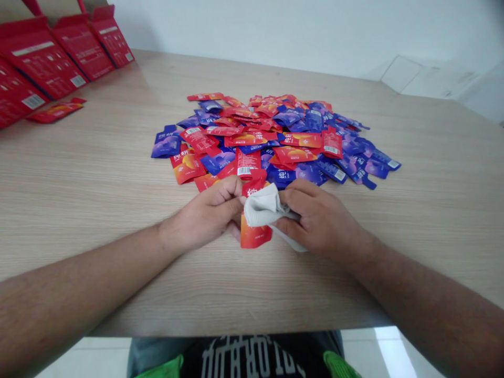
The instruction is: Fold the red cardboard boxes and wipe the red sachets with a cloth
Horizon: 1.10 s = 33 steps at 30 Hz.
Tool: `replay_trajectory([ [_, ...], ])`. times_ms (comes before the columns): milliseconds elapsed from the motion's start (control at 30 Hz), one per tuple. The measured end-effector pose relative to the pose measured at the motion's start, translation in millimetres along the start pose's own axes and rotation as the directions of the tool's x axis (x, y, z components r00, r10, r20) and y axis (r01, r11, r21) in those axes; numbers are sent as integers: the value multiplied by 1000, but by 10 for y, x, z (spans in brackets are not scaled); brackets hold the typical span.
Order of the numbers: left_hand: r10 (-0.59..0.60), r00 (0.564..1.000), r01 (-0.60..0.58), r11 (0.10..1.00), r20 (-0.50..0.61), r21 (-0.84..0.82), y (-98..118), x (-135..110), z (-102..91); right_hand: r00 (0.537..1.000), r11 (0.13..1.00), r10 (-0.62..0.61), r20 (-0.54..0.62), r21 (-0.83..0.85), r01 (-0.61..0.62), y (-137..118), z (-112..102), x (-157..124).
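My left hand [220,210] is closed on the left edge of a red and orange packet [255,237], held upright just in front of the heap. In my right hand [315,215] is a folded whitish cloth [262,206], pinched between thumb and fingers. The cloth lies across the middle of the packet's face and hides part of it. Beyond both hands spreads a heap of small packets, some red and orange [252,138], others blue and purple [167,143].
Several red cardboard boxes [43,58] with raised flaps stand at the back left. Beside them a red packet [57,111] lies on the wooden table [118,199]. A clear or white box-like object [421,76] is at the back right, against the white wall [255,31].
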<state>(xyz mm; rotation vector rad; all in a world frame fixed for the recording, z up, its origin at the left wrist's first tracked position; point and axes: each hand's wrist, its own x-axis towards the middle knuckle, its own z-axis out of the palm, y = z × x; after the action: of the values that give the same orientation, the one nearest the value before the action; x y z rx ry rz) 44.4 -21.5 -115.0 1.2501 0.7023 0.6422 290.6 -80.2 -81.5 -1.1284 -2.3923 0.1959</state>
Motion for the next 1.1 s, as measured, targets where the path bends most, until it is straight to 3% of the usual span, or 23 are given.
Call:
replay_trajectory([
  [133, 24, 999, -23, 1000, -24, 6, -12, 7, 1, 987, 991, -133, 88, 3, 133, -57, 27, -7],
  [267, 26, 998, -28, 999, -62, -31, -7, 10, 1, 995, 996, -87, 44, -31, 88, -70, 35, -11],
  [400, 17, 998, -18, 1000, -63, -23, 9, 8, -7, 983, 988, -151, 108, -15, 154, -1, 23, -8],
  [533, -11, 1000, 9, 998, -27, -68, 34, 5, -3, 998, 999, -33, -44, -39, 31, 107, -7, 1],
  [700, 12, 999, -15, 996, -36, -91, 21, 12, 6, 991, 993, -117, 58, 13, 116, 110, -6, 2],
  [833, -26, 999, 24, 995, -22, -96, 28, 5, 12, 998, 999, -33, -45, -3, 33, 133, 5, 5],
  [1000, 0, 1000, -1, 995, -14, -101, 56, -15, 33, 996, 996, -88, 14, 21, 88, 152, -1, 8],
  [1100, -25, 1000, 25, 996, 0, -87, 64, -21, 34, 996, 1000, 2, -89, -10, -3, 175, -18, 15],
])
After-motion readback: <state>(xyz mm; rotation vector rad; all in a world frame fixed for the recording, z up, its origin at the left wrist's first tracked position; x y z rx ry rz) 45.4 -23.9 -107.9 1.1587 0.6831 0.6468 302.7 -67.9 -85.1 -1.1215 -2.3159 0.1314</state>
